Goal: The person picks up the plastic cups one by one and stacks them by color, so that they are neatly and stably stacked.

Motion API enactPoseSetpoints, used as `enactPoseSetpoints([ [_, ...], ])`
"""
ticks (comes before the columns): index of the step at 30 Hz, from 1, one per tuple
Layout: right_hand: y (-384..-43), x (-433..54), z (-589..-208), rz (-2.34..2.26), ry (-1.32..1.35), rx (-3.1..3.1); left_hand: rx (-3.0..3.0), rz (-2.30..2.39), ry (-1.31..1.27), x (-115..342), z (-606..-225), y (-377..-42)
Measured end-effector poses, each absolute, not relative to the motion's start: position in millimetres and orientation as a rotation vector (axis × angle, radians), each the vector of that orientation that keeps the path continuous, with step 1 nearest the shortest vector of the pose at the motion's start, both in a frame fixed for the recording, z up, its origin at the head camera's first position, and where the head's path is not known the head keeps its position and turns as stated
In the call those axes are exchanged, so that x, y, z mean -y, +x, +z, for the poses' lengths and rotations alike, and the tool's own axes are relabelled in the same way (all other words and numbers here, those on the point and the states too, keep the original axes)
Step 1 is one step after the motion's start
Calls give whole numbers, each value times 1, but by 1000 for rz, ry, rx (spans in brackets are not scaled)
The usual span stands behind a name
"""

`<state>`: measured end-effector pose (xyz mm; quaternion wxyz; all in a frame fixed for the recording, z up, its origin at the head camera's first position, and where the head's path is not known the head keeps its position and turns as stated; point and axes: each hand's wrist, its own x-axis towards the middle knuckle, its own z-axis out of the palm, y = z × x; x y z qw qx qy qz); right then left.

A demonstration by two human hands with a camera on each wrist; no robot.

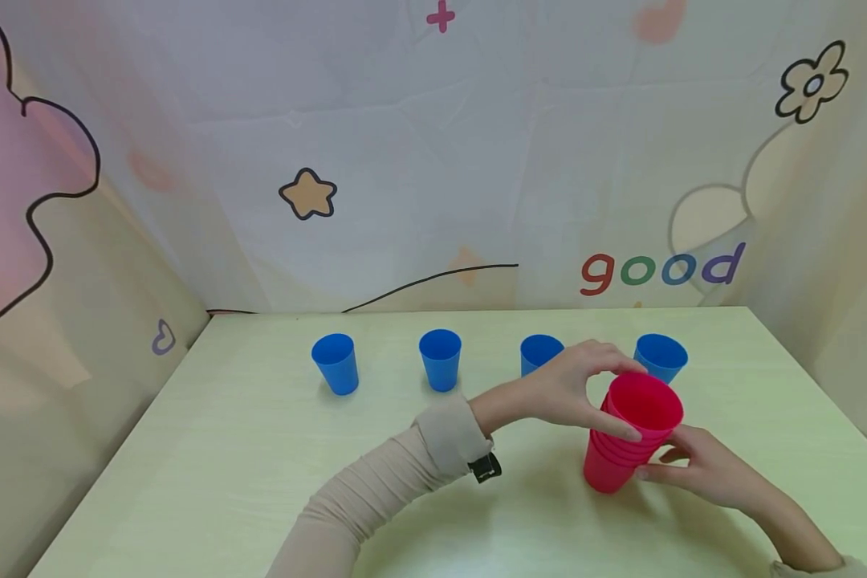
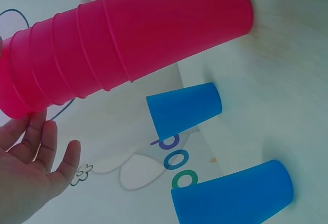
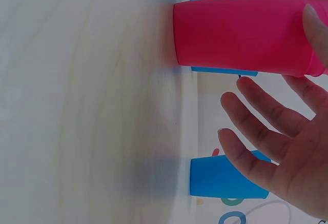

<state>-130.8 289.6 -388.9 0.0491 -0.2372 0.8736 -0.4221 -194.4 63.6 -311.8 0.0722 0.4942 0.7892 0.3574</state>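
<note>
A tilted stack of nested red cups (image 1: pixel 607 470) is held between both hands, its base close over the table. My left hand (image 1: pixel 567 389) grips the stack near its top rim, thumb on the near side and fingers on the far side. Lower down on the right, my right hand (image 1: pixel 715 466) pinches the stack between thumb and index finger. In the right wrist view its other fingers (image 3: pixel 256 131) spread away from the red wall. Several ridges of the nested rims show on the stack (image 2: pixel 169 29) in the left wrist view.
A row of upright blue cups stands along the back of the pale table (image 1: pixel 209 449): one far left (image 1: pixel 337 365), one beside it (image 1: pixel 441 361), one partly behind my left hand (image 1: pixel 540 353), and one at right (image 1: pixel 661 356) behind the stack. A printed cloth (image 1: pixel 419 201) hangs behind.
</note>
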Motion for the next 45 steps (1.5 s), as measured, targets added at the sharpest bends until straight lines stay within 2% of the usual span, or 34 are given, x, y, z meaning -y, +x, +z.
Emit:
enactPoseSetpoints([
  [13, -131, -288, -387, -1299, -731, -2650, -2402, 1084, 1449, -62, -317, -192],
  [21, -131, -288, -387, -1301, -751, -2656, -2407, 1135, 1476, -44, -310, -193],
  [37, -133, -287, -390, -1311, -772, -2623, -2531, 1405, 1398, 49, -328, -188],
  [45, -132, -288, -389, -1319, -770, -2614, -2611, 1472, 1231, 90, -339, -185],
])
